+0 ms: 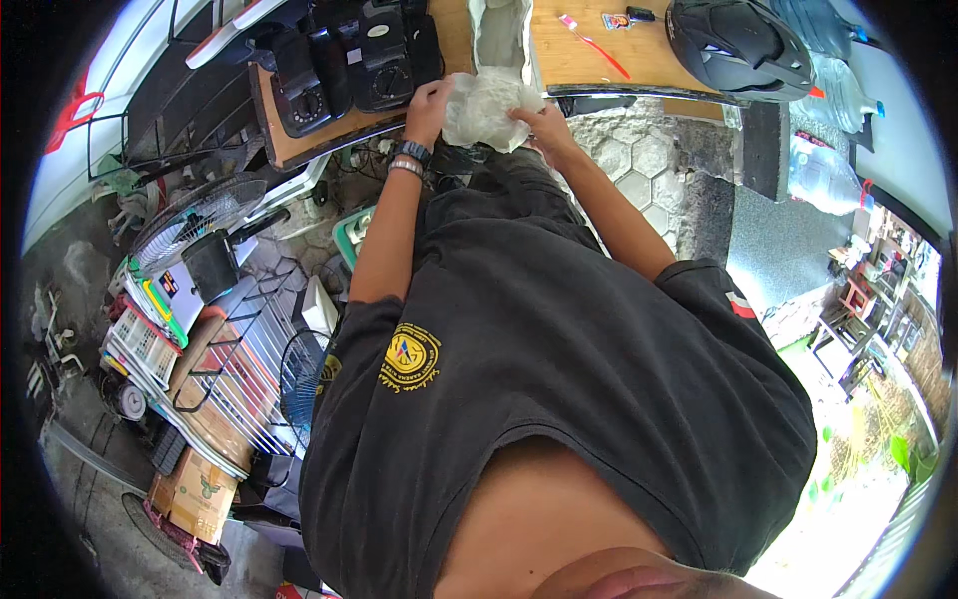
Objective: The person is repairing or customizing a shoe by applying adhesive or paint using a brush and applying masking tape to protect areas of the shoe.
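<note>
A crumpled, cloudy-clear plastic bag (479,112) is stretched between my two hands at the table's near edge. My left hand (429,108) pinches its left side, the wrist wearing a dark watch and a metal band. On the right side, my right hand (544,128) grips the bag with thumb and fingers. Just beyond it stands an open whitish container (502,35), partly covered by the plastic. What lies inside the bag, if anything, I cannot make out.
Black appliances with dials (381,70) stand at the left on the wooden table (639,60). A slim red stick-like item (604,58) and a black helmet (738,45) lie to the right, near large water bottles (823,175). A fan (200,225) and wire rack (244,384) crowd the left.
</note>
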The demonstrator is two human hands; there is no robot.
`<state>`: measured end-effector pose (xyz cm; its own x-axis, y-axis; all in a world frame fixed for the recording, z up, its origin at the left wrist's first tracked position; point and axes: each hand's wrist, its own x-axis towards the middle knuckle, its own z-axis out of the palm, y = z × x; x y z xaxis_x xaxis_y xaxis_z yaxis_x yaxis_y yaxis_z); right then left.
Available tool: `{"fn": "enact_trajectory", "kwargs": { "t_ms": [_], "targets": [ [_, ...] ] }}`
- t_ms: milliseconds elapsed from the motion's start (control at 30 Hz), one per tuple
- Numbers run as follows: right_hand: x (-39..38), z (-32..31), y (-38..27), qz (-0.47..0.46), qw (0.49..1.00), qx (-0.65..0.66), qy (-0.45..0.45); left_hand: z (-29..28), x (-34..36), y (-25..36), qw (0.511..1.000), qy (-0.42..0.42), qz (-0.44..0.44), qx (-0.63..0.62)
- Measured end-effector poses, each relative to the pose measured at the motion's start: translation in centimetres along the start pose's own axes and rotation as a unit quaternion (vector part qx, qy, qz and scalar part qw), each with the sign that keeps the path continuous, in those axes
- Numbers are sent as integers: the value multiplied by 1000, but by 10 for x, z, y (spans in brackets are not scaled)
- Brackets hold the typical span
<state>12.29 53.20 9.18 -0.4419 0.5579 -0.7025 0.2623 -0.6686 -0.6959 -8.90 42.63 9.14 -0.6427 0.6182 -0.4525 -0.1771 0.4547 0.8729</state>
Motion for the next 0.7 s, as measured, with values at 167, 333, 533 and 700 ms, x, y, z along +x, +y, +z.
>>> {"fn": "enact_trajectory", "kwargs": {
  "t_ms": [167, 333, 533, 700],
  "targets": [
    [-4, 3, -7, -48, 991, 25, 126, 7, 11, 3, 993, -79, -51, 67],
    [-11, 2, -21, -160, 978, -80, 111, 10, -2, 20, 981, -10, 68, 182],
    [-19, 14, -37, -264, 924, -271, 52, 29, -28, 32, 914, -24, 271, 301],
    [-9, -6, -46, -312, 884, -349, 7, 34, -46, 41, 855, 0, 349, 383]
  ]
}}
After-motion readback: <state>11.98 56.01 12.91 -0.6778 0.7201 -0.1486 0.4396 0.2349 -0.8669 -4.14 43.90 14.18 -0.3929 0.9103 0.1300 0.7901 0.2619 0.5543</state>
